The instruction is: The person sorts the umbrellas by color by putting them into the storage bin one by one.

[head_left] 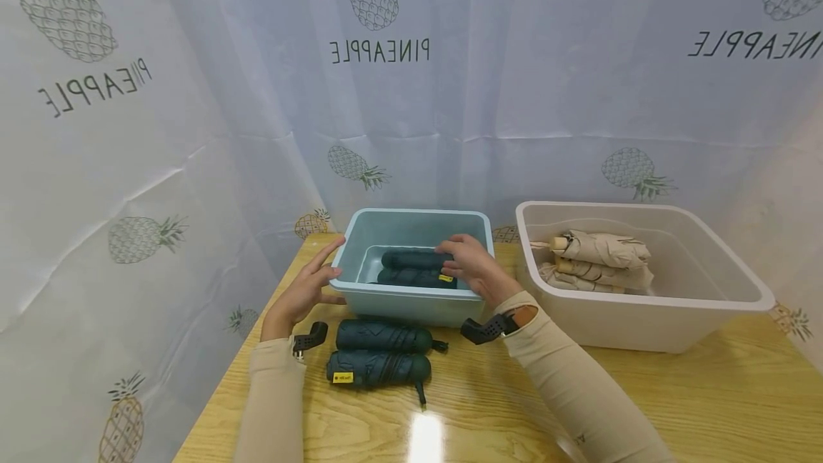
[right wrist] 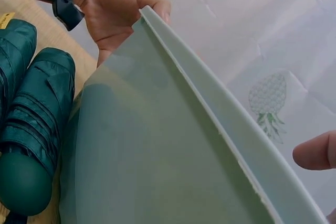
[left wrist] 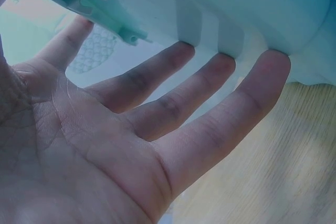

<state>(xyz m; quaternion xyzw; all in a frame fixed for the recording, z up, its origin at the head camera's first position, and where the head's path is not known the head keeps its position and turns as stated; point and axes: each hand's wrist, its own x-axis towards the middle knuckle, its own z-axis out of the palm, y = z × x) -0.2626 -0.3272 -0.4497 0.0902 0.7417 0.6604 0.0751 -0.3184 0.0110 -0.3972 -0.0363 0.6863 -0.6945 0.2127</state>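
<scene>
A light blue plastic bin (head_left: 411, 299) stands on the table with dark green folded umbrellas (head_left: 414, 259) lying side by side in it. My left hand (head_left: 302, 295) is at the bin's left side. In the left wrist view its fingers (left wrist: 210, 124) are stretched out, tips against the bin's wall. My right hand (head_left: 474, 263) reaches over the right front rim, its fingers spread above the right ends of the umbrellas. One fingertip (right wrist: 315, 151) shows beyond the rim in the right wrist view. Two more dark green folded umbrellas (head_left: 379, 369) lie in front of the bin.
To the right stands a larger white bin (head_left: 643, 320) holding several beige folded umbrellas (head_left: 604, 249) with wooden handles. Behind and to the left hangs a white curtain (head_left: 270, 127) with pineapple prints. The wooden table (head_left: 360, 427) runs toward me and to the right.
</scene>
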